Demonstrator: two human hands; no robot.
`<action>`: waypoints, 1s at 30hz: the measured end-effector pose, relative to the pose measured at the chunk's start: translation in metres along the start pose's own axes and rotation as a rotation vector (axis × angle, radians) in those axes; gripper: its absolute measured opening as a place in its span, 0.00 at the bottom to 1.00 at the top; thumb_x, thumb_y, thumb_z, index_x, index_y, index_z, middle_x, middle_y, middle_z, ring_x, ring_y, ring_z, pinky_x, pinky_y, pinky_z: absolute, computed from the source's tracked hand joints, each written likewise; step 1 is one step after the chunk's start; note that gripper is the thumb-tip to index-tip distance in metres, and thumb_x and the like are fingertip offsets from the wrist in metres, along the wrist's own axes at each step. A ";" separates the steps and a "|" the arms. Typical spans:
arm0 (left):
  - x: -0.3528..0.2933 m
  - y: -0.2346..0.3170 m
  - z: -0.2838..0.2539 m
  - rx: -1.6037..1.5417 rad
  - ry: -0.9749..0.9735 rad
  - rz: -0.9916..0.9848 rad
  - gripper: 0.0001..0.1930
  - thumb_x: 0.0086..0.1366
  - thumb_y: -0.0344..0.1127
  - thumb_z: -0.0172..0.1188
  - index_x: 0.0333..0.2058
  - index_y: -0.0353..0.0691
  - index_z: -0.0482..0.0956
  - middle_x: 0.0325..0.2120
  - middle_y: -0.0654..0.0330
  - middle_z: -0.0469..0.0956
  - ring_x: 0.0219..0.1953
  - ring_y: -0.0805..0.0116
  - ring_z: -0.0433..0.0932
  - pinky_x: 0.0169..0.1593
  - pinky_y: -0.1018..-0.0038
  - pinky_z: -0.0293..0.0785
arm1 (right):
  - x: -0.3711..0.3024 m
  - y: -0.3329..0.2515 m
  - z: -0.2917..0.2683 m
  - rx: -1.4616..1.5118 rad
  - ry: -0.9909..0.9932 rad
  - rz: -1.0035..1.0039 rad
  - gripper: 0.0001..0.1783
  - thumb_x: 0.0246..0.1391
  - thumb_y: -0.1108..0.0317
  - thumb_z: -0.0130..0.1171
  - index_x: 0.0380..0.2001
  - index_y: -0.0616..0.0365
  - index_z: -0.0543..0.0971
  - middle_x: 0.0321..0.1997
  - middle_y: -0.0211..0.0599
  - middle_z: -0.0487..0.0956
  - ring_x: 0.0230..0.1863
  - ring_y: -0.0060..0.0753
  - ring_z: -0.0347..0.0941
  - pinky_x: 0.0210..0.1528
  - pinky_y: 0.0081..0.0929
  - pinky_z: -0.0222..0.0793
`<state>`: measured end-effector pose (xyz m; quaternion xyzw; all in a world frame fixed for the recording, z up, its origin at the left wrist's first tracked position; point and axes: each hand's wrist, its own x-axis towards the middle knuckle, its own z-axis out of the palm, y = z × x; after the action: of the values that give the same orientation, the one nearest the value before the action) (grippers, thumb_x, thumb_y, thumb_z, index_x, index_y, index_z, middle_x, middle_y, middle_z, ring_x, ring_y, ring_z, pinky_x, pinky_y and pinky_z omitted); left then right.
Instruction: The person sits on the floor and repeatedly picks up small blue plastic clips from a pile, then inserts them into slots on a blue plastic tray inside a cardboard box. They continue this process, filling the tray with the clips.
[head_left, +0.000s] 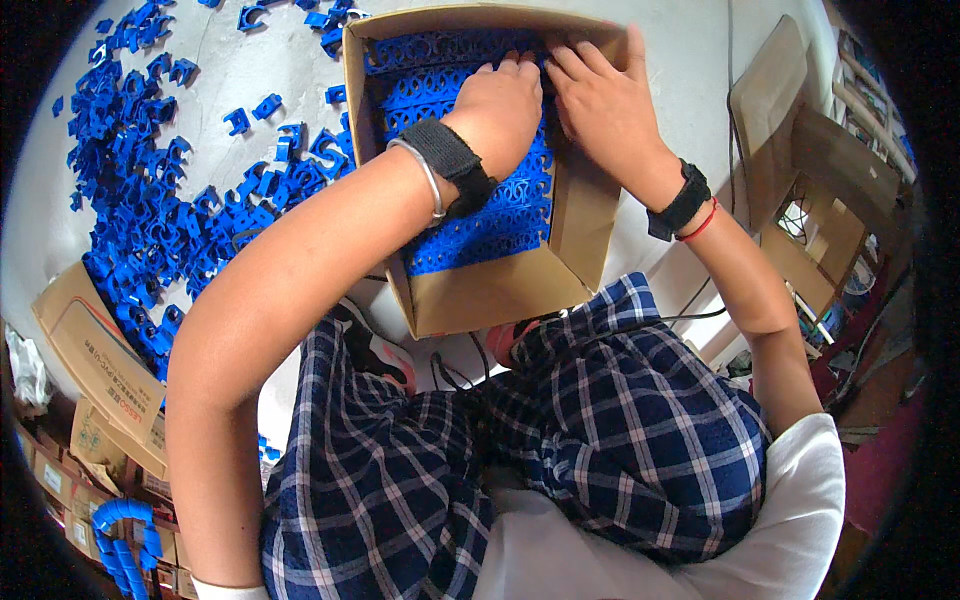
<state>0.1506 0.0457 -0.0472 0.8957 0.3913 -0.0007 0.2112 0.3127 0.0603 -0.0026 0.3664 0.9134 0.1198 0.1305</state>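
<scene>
A cardboard box (480,295) stands before me with its top open. Inside, blue plastic pipe clips (520,195) lie in close rows across it. My left hand (500,105) reaches over the rows, its stretched fingers resting on clips near the far side; its thumb is hidden. Beside it, my right hand (605,105) lies over the far right corner of the box. Its fingers point inward and touch the end of the rows, while its thumb stands apart by the right rim. No clip shows in either hand's grasp.
Loose blue clips (130,190) spread in a heap over the pale floor left of the box. A flattened carton (100,350) leans at the left. At the right stands a brown chair-like piece (770,90). A black cable (640,320) runs near my knees.
</scene>
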 end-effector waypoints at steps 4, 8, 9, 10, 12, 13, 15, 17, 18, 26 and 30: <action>0.000 0.000 0.002 0.012 0.019 0.012 0.24 0.60 0.32 0.52 0.54 0.26 0.70 0.53 0.46 0.72 0.56 0.53 0.72 0.58 0.66 0.71 | -0.002 0.000 0.000 -0.004 -0.036 -0.006 0.13 0.52 0.68 0.51 0.38 0.54 0.83 0.43 0.25 0.75 0.50 0.29 0.70 0.69 0.67 0.38; -0.002 -0.001 0.002 0.048 0.080 0.023 0.24 0.60 0.32 0.52 0.54 0.26 0.70 0.53 0.46 0.72 0.55 0.53 0.73 0.57 0.66 0.71 | -0.002 0.001 -0.005 0.074 -0.050 0.020 0.15 0.51 0.69 0.53 0.42 0.55 0.81 0.44 0.27 0.75 0.51 0.31 0.71 0.69 0.65 0.39; -0.002 -0.001 0.001 0.049 0.049 0.025 0.23 0.60 0.32 0.52 0.53 0.26 0.71 0.53 0.46 0.72 0.55 0.53 0.73 0.57 0.66 0.71 | -0.002 0.001 -0.006 0.105 -0.035 0.038 0.16 0.51 0.70 0.53 0.43 0.55 0.80 0.44 0.29 0.75 0.51 0.31 0.71 0.69 0.64 0.40; -0.001 -0.001 0.001 0.024 0.042 0.014 0.23 0.60 0.32 0.53 0.53 0.26 0.71 0.52 0.46 0.72 0.55 0.53 0.73 0.57 0.66 0.72 | -0.001 0.002 -0.007 0.116 -0.003 0.042 0.16 0.51 0.70 0.54 0.44 0.56 0.80 0.45 0.30 0.75 0.51 0.32 0.71 0.70 0.62 0.40; 0.000 0.000 0.000 -0.016 -0.016 0.001 0.23 0.59 0.32 0.54 0.52 0.27 0.71 0.52 0.47 0.72 0.54 0.53 0.73 0.56 0.67 0.72 | -0.001 0.004 -0.007 0.147 0.036 0.069 0.17 0.50 0.71 0.54 0.46 0.56 0.79 0.45 0.33 0.75 0.49 0.33 0.73 0.70 0.57 0.43; 0.000 0.000 0.000 -0.023 0.000 0.000 0.23 0.59 0.31 0.54 0.52 0.27 0.71 0.51 0.47 0.72 0.53 0.53 0.73 0.56 0.66 0.72 | -0.001 0.005 -0.007 0.146 0.058 0.080 0.18 0.50 0.72 0.55 0.46 0.56 0.78 0.45 0.35 0.75 0.48 0.34 0.73 0.70 0.54 0.44; -0.002 0.000 0.001 -0.013 0.060 0.004 0.22 0.58 0.31 0.55 0.51 0.26 0.71 0.50 0.47 0.73 0.53 0.53 0.74 0.55 0.66 0.73 | 0.000 0.009 -0.006 0.156 0.129 0.086 0.16 0.50 0.72 0.54 0.44 0.56 0.79 0.43 0.36 0.76 0.47 0.35 0.74 0.68 0.48 0.49; -0.002 0.000 0.002 -0.029 0.069 0.006 0.23 0.58 0.31 0.55 0.52 0.26 0.71 0.50 0.47 0.73 0.52 0.53 0.74 0.55 0.66 0.73 | 0.001 0.012 -0.004 0.183 0.188 0.087 0.14 0.50 0.72 0.54 0.41 0.55 0.79 0.41 0.36 0.77 0.45 0.35 0.75 0.65 0.43 0.54; -0.001 -0.001 0.003 -0.030 0.058 0.008 0.23 0.58 0.31 0.55 0.52 0.26 0.71 0.50 0.47 0.73 0.52 0.53 0.74 0.54 0.66 0.73 | 0.002 0.015 -0.003 0.208 0.215 0.085 0.12 0.50 0.72 0.54 0.40 0.55 0.79 0.39 0.36 0.77 0.44 0.36 0.75 0.63 0.41 0.57; -0.002 -0.001 -0.001 -0.039 0.081 0.017 0.20 0.58 0.31 0.54 0.49 0.27 0.73 0.47 0.49 0.74 0.50 0.54 0.75 0.51 0.66 0.76 | 0.013 0.025 -0.007 0.226 0.219 0.025 0.09 0.48 0.67 0.59 0.35 0.51 0.78 0.38 0.33 0.77 0.42 0.35 0.75 0.54 0.36 0.63; 0.000 0.002 -0.010 -0.023 -0.099 -0.018 0.19 0.60 0.33 0.54 0.50 0.32 0.77 0.51 0.50 0.73 0.54 0.57 0.72 0.52 0.68 0.71 | 0.011 0.023 -0.018 0.389 0.336 -0.156 0.11 0.48 0.67 0.60 0.37 0.52 0.75 0.40 0.35 0.75 0.43 0.38 0.75 0.53 0.40 0.66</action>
<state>0.1501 0.0482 -0.0376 0.8885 0.3884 -0.0425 0.2405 0.3137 0.0823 0.0194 0.2881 0.9536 -0.0095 -0.0869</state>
